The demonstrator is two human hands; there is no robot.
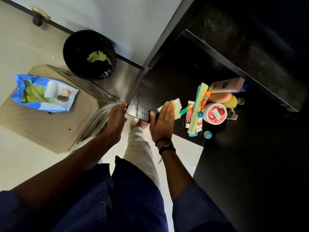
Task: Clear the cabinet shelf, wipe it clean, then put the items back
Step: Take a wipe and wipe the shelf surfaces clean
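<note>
My right hand [163,120] lies flat, fingers together, pressing a pale wipe [177,106] onto the black shelf [150,91] near its front edge. My left hand [117,116] grips the shelf's front left corner. At the shelf's right side sits a cluster of toiletries: a pink lotion bottle [227,85], a round red-lidded jar [214,113], a yellow comb [197,109], a teal comb [196,96], small tubes [189,115] and a little blue-green tin [207,134]. The shelf's left part is bare and shiny.
A black bin [89,55] with used yellowish wipes stands on the floor at the left back. A blue wipes pack [43,92] lies on a beige stool [50,124]. A dark upper shelf [250,52] overhangs at right. My leg and foot show below the shelf.
</note>
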